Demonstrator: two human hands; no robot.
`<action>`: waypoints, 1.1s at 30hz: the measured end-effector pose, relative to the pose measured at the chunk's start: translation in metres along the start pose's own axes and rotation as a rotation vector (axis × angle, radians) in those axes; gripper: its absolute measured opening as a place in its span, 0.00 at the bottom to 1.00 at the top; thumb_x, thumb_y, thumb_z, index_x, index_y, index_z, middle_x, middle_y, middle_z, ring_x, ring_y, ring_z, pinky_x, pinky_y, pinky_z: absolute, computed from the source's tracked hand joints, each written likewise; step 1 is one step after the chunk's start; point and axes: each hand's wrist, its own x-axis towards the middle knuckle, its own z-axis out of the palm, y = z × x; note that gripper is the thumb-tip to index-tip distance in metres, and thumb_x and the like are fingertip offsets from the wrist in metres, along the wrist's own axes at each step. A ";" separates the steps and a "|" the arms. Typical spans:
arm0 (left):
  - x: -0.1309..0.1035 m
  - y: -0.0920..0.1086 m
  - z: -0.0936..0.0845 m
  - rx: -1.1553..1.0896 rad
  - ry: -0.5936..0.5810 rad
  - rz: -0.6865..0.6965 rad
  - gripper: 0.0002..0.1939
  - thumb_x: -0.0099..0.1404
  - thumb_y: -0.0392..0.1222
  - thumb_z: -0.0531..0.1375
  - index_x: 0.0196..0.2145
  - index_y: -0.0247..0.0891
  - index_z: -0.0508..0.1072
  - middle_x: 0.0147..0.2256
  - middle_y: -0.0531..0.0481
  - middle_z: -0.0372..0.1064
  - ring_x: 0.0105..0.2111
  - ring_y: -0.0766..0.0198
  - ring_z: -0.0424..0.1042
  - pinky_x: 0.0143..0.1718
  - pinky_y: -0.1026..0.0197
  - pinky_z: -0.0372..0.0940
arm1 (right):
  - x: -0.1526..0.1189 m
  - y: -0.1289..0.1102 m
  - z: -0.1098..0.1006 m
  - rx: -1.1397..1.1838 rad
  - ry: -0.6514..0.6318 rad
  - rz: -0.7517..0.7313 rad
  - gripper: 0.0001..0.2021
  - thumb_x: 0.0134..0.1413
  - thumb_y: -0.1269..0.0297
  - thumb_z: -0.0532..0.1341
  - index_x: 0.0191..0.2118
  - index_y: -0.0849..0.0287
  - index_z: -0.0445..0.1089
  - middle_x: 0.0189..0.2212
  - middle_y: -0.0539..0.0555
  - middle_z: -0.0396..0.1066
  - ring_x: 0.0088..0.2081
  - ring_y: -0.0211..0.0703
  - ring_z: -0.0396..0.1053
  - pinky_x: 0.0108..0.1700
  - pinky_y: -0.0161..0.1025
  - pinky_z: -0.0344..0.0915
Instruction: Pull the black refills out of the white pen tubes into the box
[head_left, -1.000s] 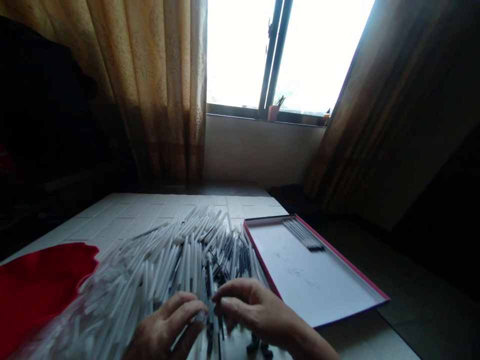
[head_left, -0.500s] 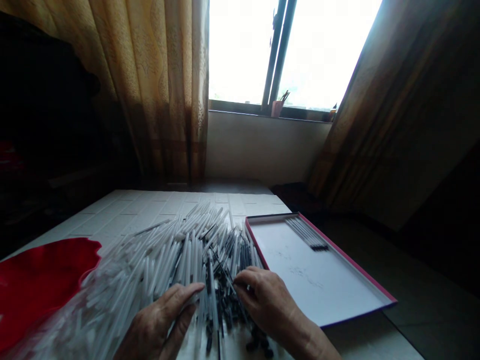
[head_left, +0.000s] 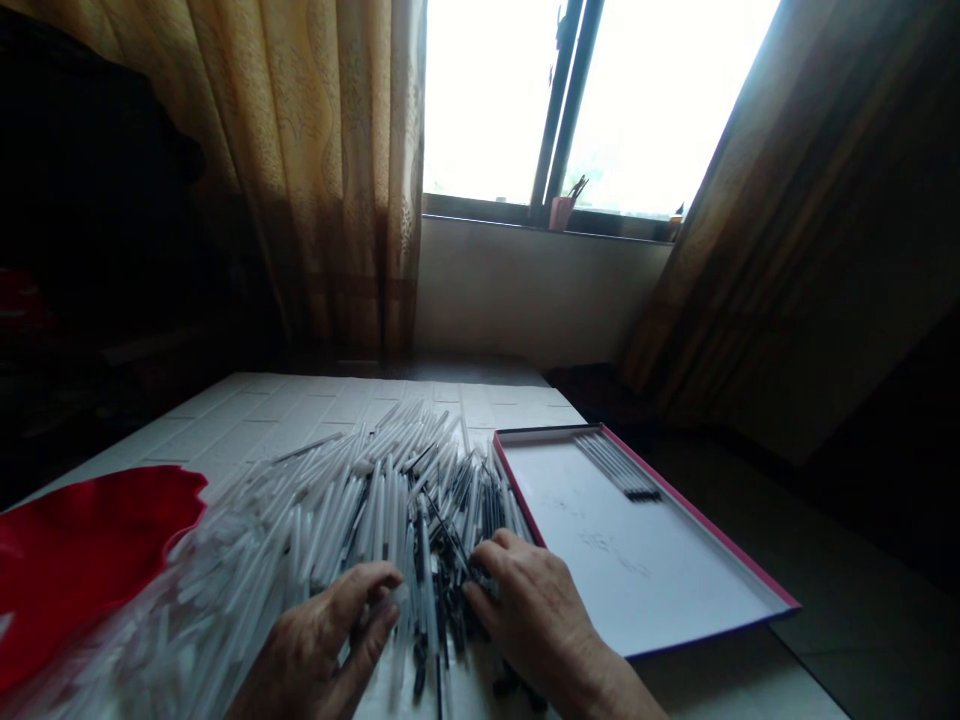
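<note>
A large heap of clear plastic pen barrels [head_left: 322, 520] covers the middle of the table. Dark pen parts with black ends [head_left: 442, 590] lie among them at the heap's right side. My left hand [head_left: 322, 640] is at the near edge of the heap, thumb and forefinger closed on a translucent pen barrel whose end shows between the fingertips. Over the dark parts, my right hand [head_left: 532, 600] is bent with its fingers drawn together; what they grip is hidden. A shallow white box lid [head_left: 577, 580] with a red rim holds a row of pens with black ends [head_left: 619, 468].
At the left stands a red scalloped bowl [head_left: 90, 560], with blurred clear plastic in front of it. The white brick-patterned tabletop [head_left: 247, 405] shows behind the heap. Beyond are curtains [head_left: 345, 180], a window and a pink cup [head_left: 560, 213] on the sill.
My left fingertips have drawn slightly back and the thumb has come up toward the forefinger. My right hand has shifted a little over the dark parts. The view has tilted slightly.
</note>
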 end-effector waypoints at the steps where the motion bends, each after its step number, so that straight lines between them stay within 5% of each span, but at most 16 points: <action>1: 0.001 0.000 0.000 -0.006 0.003 0.008 0.15 0.79 0.53 0.45 0.48 0.44 0.66 0.35 0.54 0.81 0.32 0.69 0.83 0.35 0.77 0.72 | 0.000 -0.001 0.001 -0.014 0.002 -0.004 0.03 0.57 0.66 0.64 0.37 0.55 0.75 0.38 0.54 0.76 0.40 0.49 0.76 0.38 0.38 0.65; 6: 0.001 -0.001 0.001 -0.025 -0.011 -0.003 0.16 0.78 0.54 0.48 0.44 0.45 0.71 0.34 0.55 0.81 0.33 0.68 0.83 0.36 0.76 0.72 | 0.002 -0.005 0.002 -0.089 -0.012 0.005 0.06 0.60 0.68 0.60 0.35 0.56 0.75 0.36 0.56 0.76 0.37 0.48 0.77 0.35 0.38 0.63; 13: 0.004 -0.001 0.000 -0.191 -0.032 -0.085 0.11 0.75 0.52 0.54 0.42 0.45 0.72 0.30 0.57 0.76 0.23 0.71 0.77 0.28 0.75 0.71 | 0.000 -0.001 -0.002 -0.095 0.155 0.026 0.11 0.62 0.70 0.58 0.31 0.55 0.75 0.32 0.52 0.78 0.32 0.44 0.77 0.31 0.37 0.60; 19: 0.006 -0.001 -0.002 -0.315 -0.070 -0.125 0.04 0.72 0.45 0.59 0.40 0.45 0.73 0.31 0.57 0.74 0.23 0.72 0.75 0.27 0.74 0.71 | 0.002 0.015 -0.009 0.116 0.443 -0.010 0.11 0.63 0.66 0.57 0.34 0.55 0.76 0.32 0.52 0.78 0.29 0.44 0.75 0.33 0.38 0.61; 26: -0.003 -0.003 0.000 -0.280 -0.121 -0.173 0.06 0.72 0.41 0.55 0.46 0.48 0.68 0.32 0.58 0.77 0.28 0.69 0.79 0.31 0.71 0.72 | 0.003 0.022 -0.012 0.385 0.608 -0.093 0.11 0.64 0.62 0.55 0.36 0.57 0.75 0.31 0.52 0.76 0.31 0.43 0.75 0.34 0.37 0.64; 33: -0.006 -0.002 0.002 -0.232 -0.062 -0.209 0.07 0.75 0.51 0.52 0.44 0.49 0.67 0.24 0.62 0.71 0.16 0.71 0.69 0.18 0.74 0.62 | 0.003 0.019 -0.015 0.406 0.445 -0.150 0.11 0.61 0.64 0.56 0.31 0.57 0.73 0.28 0.51 0.74 0.27 0.40 0.71 0.32 0.37 0.63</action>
